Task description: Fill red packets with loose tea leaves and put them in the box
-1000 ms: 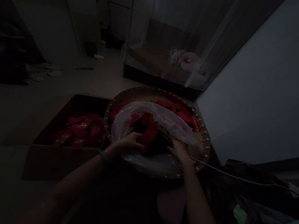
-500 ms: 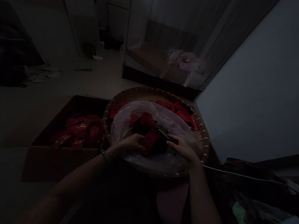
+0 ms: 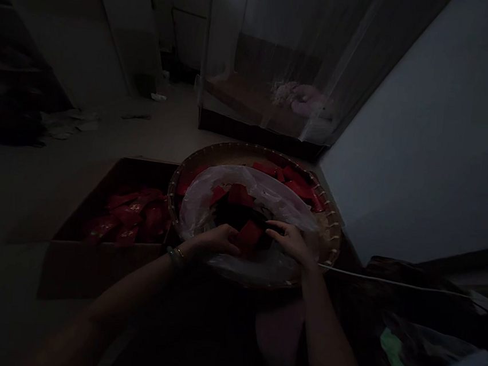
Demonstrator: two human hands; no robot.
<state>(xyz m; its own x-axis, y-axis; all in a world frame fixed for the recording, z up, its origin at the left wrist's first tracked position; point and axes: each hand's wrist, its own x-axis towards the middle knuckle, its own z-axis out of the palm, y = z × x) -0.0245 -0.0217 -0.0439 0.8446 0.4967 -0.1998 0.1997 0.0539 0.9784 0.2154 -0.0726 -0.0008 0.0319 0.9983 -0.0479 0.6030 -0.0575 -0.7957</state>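
My left hand (image 3: 220, 239), with a bracelet on its wrist, grips the near-left edge of a small red packet (image 3: 248, 236). My right hand (image 3: 288, 240) is just right of that packet, its fingers drawn together around something thin and dark that I cannot make out. Both hands are over a clear plastic bag (image 3: 296, 202), spread open in a round woven bamboo tray (image 3: 332, 237). Dark contents (image 3: 230, 211) show inside the bag, with more red pieces (image 3: 240, 194) at its far side. Dim light hides fine detail.
An open cardboard box (image 3: 104, 244) left of the tray holds several red packets (image 3: 131, 215) with gold print. Loose red packets (image 3: 298, 185) lie along the tray's far right. A white cord (image 3: 373, 278), dark cloth and a wall (image 3: 425, 137) are on the right; a netted bed stands behind.
My right hand has shifted slightly left, closer to the red packet. The pale, thin stick-like thing at its fingertips no longer shows clearly. My left hand keeps its grip on the packet.
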